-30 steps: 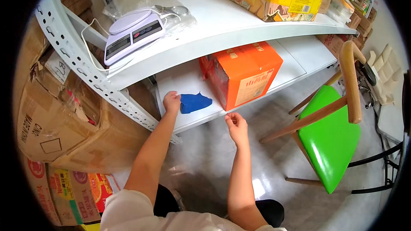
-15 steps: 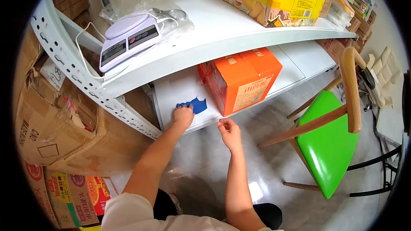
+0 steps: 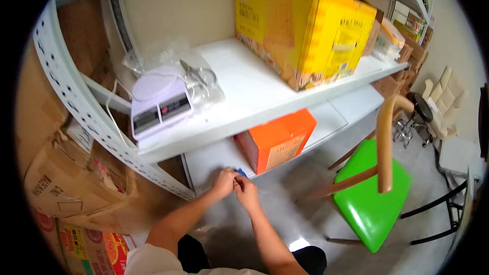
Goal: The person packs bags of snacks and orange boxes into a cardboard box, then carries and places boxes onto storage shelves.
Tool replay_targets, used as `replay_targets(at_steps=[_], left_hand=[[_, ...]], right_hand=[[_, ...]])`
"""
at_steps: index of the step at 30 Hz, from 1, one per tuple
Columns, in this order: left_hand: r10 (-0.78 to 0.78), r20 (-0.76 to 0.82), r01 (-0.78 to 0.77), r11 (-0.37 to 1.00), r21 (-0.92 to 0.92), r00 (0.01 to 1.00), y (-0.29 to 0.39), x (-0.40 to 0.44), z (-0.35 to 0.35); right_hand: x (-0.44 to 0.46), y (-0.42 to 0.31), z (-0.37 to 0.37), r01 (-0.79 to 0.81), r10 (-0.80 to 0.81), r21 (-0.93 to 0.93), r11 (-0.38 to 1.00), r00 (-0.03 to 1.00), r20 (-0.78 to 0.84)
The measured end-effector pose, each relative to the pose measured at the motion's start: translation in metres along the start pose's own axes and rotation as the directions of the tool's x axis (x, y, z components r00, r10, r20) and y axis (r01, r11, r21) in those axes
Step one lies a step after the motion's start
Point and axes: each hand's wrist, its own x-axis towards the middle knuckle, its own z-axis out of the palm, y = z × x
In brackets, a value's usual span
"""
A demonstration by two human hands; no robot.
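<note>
A blue cloth (image 3: 241,172) peeks out between my hands at the front of the lower shelf, mostly hidden by my fingers. My left hand (image 3: 224,183) is closed around it. From the right, my right hand (image 3: 246,193) meets the left one, its fingers pinched together at the cloth's near side. Just behind and to the right of both hands stands an orange printed box (image 3: 277,145) on the lower shelf (image 3: 204,165).
The upper shelf (image 3: 229,81) bears a white kitchen scale (image 3: 162,103), scissors (image 3: 199,75) on a clear plastic bag, and a yellow carton (image 3: 285,30). A green-seated wooden chair (image 3: 369,198) stands right. Cardboard boxes (image 3: 66,178) are stacked left.
My right hand has moved left to join my left hand at the blue cloth, which now shows less. The camera view has tilted up, so the shelves sit lower in view.
</note>
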Motion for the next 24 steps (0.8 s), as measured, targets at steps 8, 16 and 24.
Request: replay_targets(at_steps=[8, 16, 24], left_hand=[[-0.421, -0.066, 0.330, 0.790, -0.518, 0.905, 0.117, -0.052, -0.096], [-0.341, 0.040, 0.280, 0.691, -0.666, 0.939, 0.194, -0.063, -0.199], [-0.441, 0.120, 0.415, 0.668, -0.617, 0.889, 0.250, -0.065, -0.316]], right_hand=[[-0.022, -0.089, -0.039, 0.019, -0.069, -0.389, 0.921, 0.991, -0.115], [-0.034, -0.200, -0.076, -0.147, 0.149, -0.240, 0.960, 0.989, -0.009], [-0.015, -0.314, -0.112, -0.086, 0.085, -0.377, 0.922, 0.996, -0.021]])
